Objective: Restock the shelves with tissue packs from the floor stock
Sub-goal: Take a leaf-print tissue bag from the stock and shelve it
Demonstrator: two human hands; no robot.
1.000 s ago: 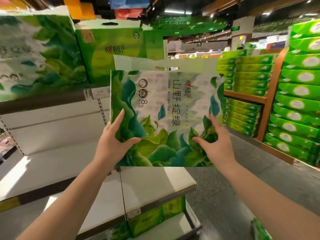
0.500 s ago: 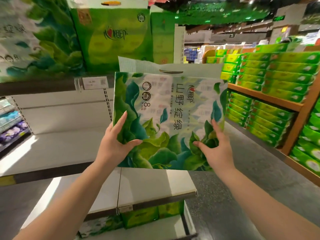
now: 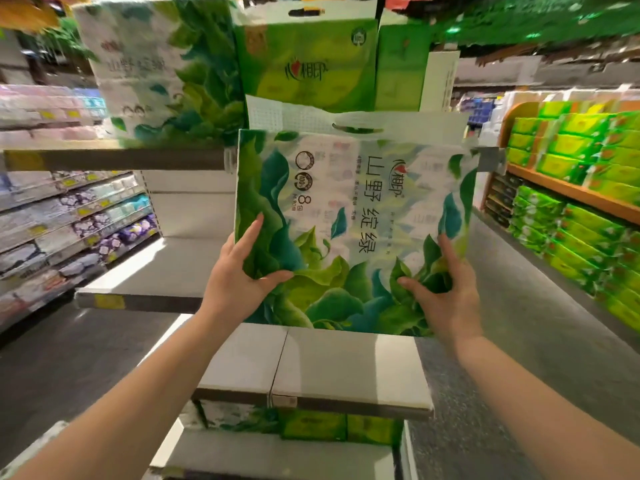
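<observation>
- tissue pack [image 3: 353, 216], leaf-printed with a white handle flap on top, is held upright in the air in front of the end shelf unit, above the white shelf [image 3: 349, 368].
- left hand [image 3: 239, 278] grips the pack's lower left edge, thumb across the front, fingers up along the side.
- right hand [image 3: 446, 296] grips the lower right part, thumb on the front, fingers wrapped behind the edge.
- top shelf [image 3: 114, 159] behind the pack carries another leaf pack [image 3: 166, 71] at left and a plain green pack [image 3: 308, 64] just beside it.
- green packs [image 3: 346, 431] sit under the white shelf.
- right aisle: wooden rack [image 3: 568, 192] stacked with bright green boxes [image 3: 581, 237].
- left aisle: shelves of pale and purple packs [image 3: 86, 220], blurred.
</observation>
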